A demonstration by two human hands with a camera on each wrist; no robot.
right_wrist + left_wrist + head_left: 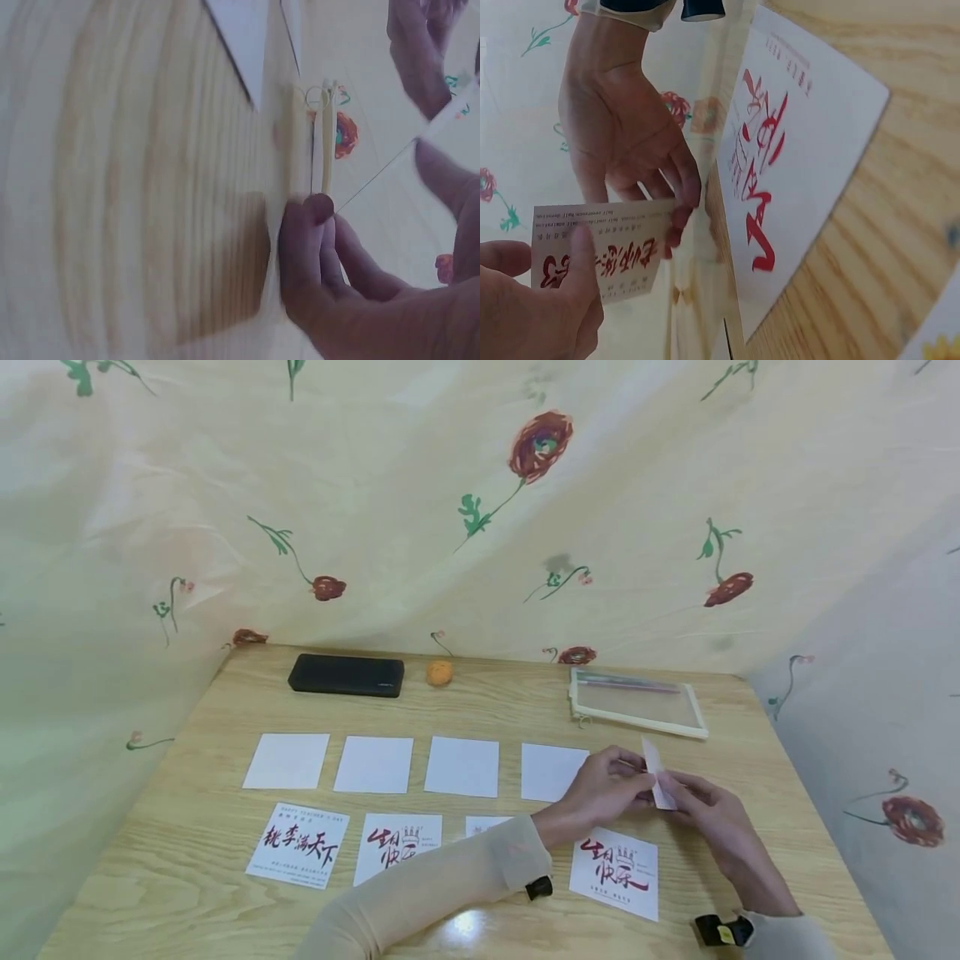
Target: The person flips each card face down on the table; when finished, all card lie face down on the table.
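Observation:
Both hands hold one small card [655, 781] upright above the right part of the table. Red calligraphy and small dark print show on one face of this card [607, 247] in the left wrist view. My left hand [603, 789] pinches it, with the thumb lying over the printed face. On the opposite side, my right hand [708, 814] grips the card between thumb and fingers [360, 259]. Just below the hands lies a printed card [615, 872] with red writing and a cake drawing. A blank white card [551, 772] is partly covered by the left hand.
Further blank cards [373, 764] form a row, with printed cards [300, 845] in front; the left sleeve hides some. Along the back sit a black case [347, 676], an orange ball-like object [439, 673] and a clear pouch [637, 702] with a pen inside. Floral cloth hangs behind.

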